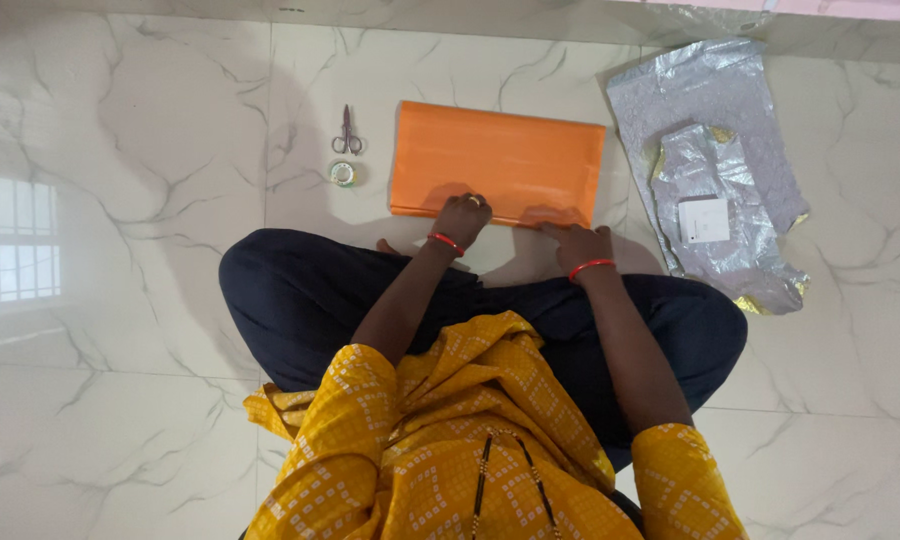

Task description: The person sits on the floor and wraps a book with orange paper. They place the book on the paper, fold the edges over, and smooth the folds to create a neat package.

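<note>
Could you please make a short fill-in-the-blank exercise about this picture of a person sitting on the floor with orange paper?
1. Both hands, the left hand and the right hand, press on the near edge of a folded sheet of paper whose colour is ____.
2. The scissors lie just above a small roll of ____.
3. Each wrist wears a bangle of ____ colour.
4. The silver wrapping lies to the ____ of the sheet.

Missing words: orange; tape; red; right

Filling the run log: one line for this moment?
left hand pressing orange paper | right hand at its edge | scissors, tape beside
</note>
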